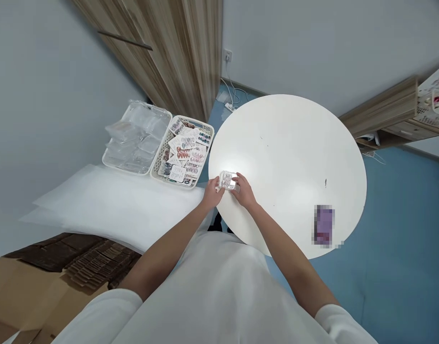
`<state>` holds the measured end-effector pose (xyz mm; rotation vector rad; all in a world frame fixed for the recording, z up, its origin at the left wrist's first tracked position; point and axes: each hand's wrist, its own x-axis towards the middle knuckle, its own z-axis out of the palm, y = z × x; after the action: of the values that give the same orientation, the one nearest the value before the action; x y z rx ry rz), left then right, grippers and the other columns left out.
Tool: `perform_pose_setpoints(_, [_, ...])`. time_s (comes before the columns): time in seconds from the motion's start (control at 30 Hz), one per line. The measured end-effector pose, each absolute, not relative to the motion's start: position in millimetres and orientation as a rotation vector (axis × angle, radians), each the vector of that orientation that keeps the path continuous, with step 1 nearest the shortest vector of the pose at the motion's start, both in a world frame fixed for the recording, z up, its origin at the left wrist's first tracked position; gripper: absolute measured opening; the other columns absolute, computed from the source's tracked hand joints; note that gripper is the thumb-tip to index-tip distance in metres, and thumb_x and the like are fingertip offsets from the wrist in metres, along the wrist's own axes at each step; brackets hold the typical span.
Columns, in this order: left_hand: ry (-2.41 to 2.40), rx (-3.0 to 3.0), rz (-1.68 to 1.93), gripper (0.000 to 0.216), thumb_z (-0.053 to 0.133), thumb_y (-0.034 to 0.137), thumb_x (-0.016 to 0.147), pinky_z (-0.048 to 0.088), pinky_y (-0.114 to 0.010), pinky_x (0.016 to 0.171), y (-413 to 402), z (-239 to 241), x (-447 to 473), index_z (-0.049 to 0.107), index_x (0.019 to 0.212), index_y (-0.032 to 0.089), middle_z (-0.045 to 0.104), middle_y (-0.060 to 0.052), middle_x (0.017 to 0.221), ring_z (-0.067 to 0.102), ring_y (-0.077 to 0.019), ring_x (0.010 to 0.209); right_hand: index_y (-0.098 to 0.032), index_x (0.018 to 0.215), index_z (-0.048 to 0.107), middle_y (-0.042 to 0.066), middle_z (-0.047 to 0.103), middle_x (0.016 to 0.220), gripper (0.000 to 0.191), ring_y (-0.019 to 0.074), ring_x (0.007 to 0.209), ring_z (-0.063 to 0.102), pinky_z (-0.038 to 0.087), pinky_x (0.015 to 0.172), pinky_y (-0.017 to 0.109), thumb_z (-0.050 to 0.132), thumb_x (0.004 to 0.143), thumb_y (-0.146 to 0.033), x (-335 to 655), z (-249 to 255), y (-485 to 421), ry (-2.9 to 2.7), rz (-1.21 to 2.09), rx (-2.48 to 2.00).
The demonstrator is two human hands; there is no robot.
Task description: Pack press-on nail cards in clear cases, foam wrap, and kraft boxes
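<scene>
Near the left edge of the round white table [283, 143], a small clear plastic box [227, 180] with a card of shiny press-on nails in it sits between my hands. My left hand [212, 194] grips its left side, with the thumb at the near corner. On the other side, my right hand [244, 192] has its fingers curled over the box's right edge. Whether the lid is fully closed is too small to tell.
Left of the table stand a white basket [154, 171] of carded press-on nails and another basket [108, 161] of clear plastic boxes. White foam sheets [108, 205] lie nearer, above cardboard cartons [33, 286]. A blurred purple item [325, 224] lies at the table's right.
</scene>
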<state>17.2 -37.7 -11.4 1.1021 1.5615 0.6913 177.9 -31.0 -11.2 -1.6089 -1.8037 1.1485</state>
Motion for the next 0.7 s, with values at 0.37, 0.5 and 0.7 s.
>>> perform_pose_setpoints(0.37, [1.525,1.287,0.699,0.058,0.051,0.021,0.073,0.027,-0.038,0.100,-31,-20,11,0.033,0.128,0.017,0.037,-0.012,0.127,0.031,-0.0248,0.121,-0.023,0.108,0.048,0.006,0.031,0.136,0.039,0.0231,0.124,0.031,0.033,0.098,0.042,0.056,0.070,-0.020,163,-20,-8,-1.781,1.146,-1.693])
perform_pose_setpoints(0.5, [1.537,1.310,0.680,0.061,0.052,0.022,0.074,0.022,-0.040,0.103,-34,-18,13,0.029,0.130,0.015,0.032,-0.013,0.132,0.025,-0.0259,0.125,-0.022,0.109,0.048,0.007,0.025,0.138,0.041,0.0245,0.125,0.029,0.033,0.099,0.041,0.058,0.070,-0.022,163,-22,-10,-1.771,1.148,-1.699])
perform_pose_setpoints(0.7, [1.577,1.318,0.687,0.069,0.053,0.024,0.074,0.019,-0.042,0.105,-47,-19,16,0.019,0.134,0.018,0.023,-0.012,0.138,0.019,-0.0256,0.129,-0.024,0.120,0.038,0.007,0.011,0.141,0.054,0.0255,0.126,0.026,0.034,0.098,0.044,0.059,0.071,-0.028,171,-21,-36,-1.724,1.118,-1.711])
